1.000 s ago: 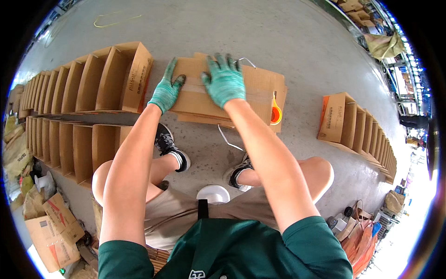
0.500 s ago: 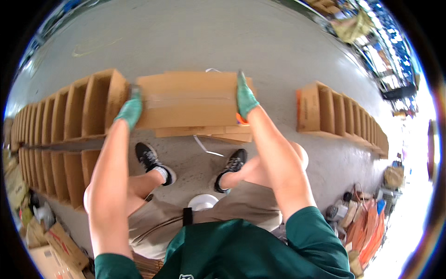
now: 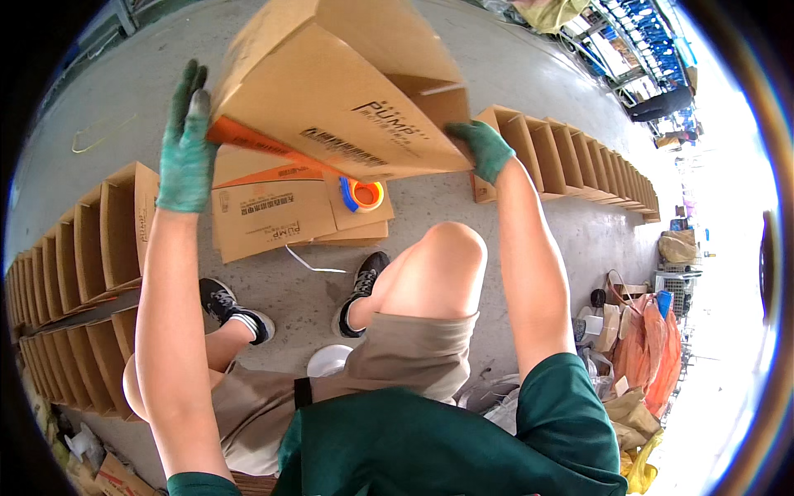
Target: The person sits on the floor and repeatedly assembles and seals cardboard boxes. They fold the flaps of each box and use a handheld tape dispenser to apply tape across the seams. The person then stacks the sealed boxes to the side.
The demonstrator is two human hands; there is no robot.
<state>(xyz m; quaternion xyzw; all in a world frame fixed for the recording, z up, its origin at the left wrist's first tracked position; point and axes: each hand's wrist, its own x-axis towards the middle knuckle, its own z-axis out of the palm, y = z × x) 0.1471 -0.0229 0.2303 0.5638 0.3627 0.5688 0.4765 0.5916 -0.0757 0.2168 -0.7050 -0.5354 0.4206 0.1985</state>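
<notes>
A brown cardboard box [image 3: 331, 91] is held up in front of me, tilted, with an opening facing right and printing and an orange band on its near side. My left hand [image 3: 186, 157], in a green glove, presses against its left end with fingers stretched upward. My right hand [image 3: 482, 150], gloved alike, grips the box's lower right edge, its thumb and part of its fingers hidden. Below the box lies a stack of flat, folded cardboard boxes [image 3: 265, 211] on the floor. On that stack rests an orange and blue tape roll [image 3: 362, 195].
Rows of open-topped boxes stand on the left [image 3: 91, 240] and on the right [image 3: 571, 161]. A white strip [image 3: 314, 262] lies by my shoes. Under me is a round white stool [image 3: 329, 361]. Bags and an orange sack [image 3: 649, 347] sit at lower right.
The box has been raised and turned, so its printed side and opening now show. The flat stack and tape roll beneath have come into fuller sight. My view has shifted right.
</notes>
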